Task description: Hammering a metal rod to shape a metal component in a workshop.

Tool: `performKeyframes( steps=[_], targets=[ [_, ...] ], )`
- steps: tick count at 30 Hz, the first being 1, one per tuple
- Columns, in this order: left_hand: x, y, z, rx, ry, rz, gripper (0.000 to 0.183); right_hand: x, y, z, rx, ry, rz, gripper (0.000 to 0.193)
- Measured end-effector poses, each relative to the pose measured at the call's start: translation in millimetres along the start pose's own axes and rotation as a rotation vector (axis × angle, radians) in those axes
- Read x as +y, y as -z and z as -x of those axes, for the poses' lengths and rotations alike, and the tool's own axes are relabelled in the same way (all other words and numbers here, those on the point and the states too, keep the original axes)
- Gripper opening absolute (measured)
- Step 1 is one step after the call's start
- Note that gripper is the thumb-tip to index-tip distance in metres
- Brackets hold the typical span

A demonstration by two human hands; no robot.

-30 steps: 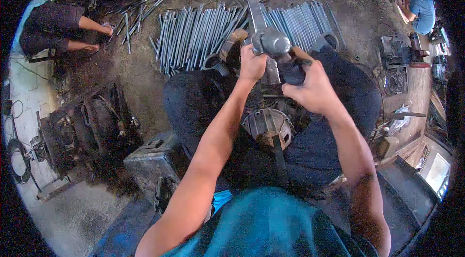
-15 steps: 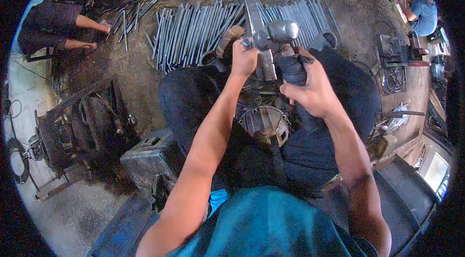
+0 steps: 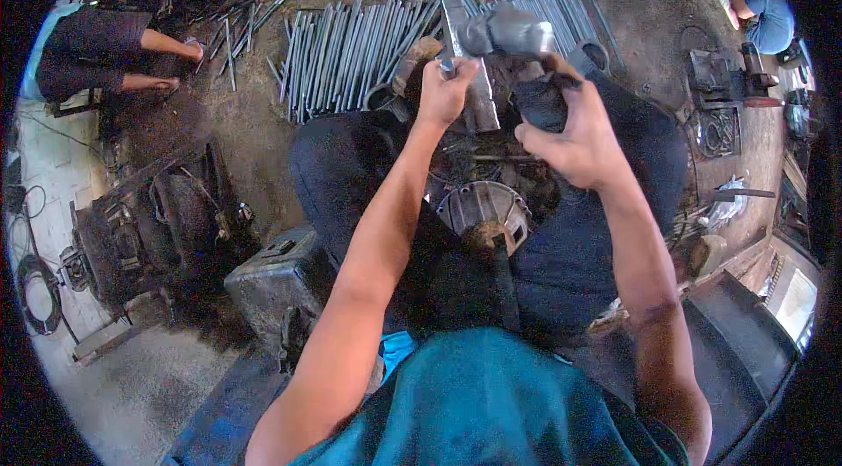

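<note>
Grinder [image 3: 504,32] now higher and farther out than a second ago — an angle grinder, probably; the body blurs. Right hand [image 3: 574,128] closed round its dark handle, left hand [image 3: 445,90] shut on a small metal piece above the flat steel bar [image 3: 469,62] — work repositioned.

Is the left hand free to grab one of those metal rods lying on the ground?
Probably not right now: the left hand grips a small metal piece beside the grinder. The rods lie just beyond it with nothing between, so once emptied it likely could.
</note>
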State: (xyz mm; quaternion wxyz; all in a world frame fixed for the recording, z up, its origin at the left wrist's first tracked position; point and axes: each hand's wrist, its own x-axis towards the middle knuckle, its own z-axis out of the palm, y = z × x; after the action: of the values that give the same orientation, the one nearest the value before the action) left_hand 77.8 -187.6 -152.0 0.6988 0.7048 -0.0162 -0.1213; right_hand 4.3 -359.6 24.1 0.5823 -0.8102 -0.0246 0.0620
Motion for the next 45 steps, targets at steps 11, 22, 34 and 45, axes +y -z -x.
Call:
performKeyframes(
  steps=[11,22,34,45],
  targets=[
    [33.2,-19.7,4.1,0.078,-0.126,0.091,0.026,29.9,-9.4,1.3,-0.098,-0.133,0.102,0.058],
    [1.6,19.0,-32.8,-0.214,0.076,0.415,0.02,31.0,9.2,-6.7,0.191,0.133,0.086,0.06],
    [60.2,17.4,-5.9,-0.494,0.803,0.668,0.021,40.7,12.6,-4.3,0.017,-0.202,-0.303,0.054],
    [14.4,-17.7,43.0,-0.51,0.938,0.933,0.028,56.9,29.1,-20.7,0.26,-0.026,-0.16,0.05]
  ],
)
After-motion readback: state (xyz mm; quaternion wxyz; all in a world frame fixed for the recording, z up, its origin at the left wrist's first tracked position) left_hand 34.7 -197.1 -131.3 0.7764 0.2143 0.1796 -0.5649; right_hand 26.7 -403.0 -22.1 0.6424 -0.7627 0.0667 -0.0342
